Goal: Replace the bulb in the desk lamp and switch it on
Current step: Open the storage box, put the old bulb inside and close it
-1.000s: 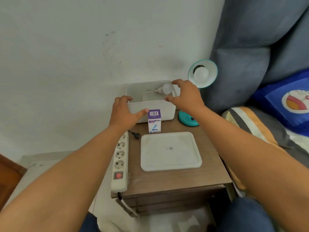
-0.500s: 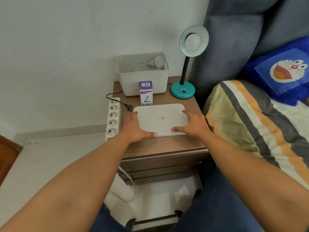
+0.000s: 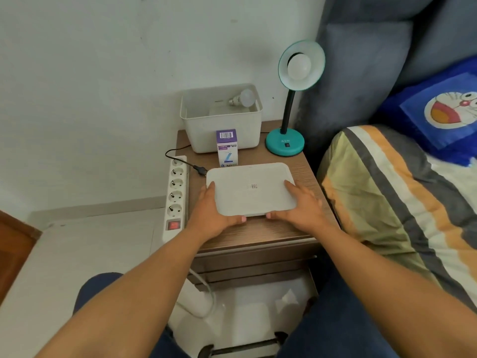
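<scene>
We see both hands closed on the flat white rectangular plastic lid lying on the brown wood-grain worktop: the left hand has its grip along the lid's left edge with the thumb at the near rim, and the right hand grips the right edge the same way, fingers laid on top. We cannot tell whether the lid is lifted or flat on the surface. Behind the lid stands a small purple-and-white cardboard bulb box, upright and just in front of the open white plastic tub. Inside the tub, near its back right corner, lies a white loose bulb on its side, screw base pointing left. To the right of the tub stands the teal desk lamp with a black neck, its round shade turned toward us and a white fitted bulb seated in it, unlit. Its black plug lies on the worktop just left of the lid, beside the white power strip that hangs at the worktop's left edge.
</scene>
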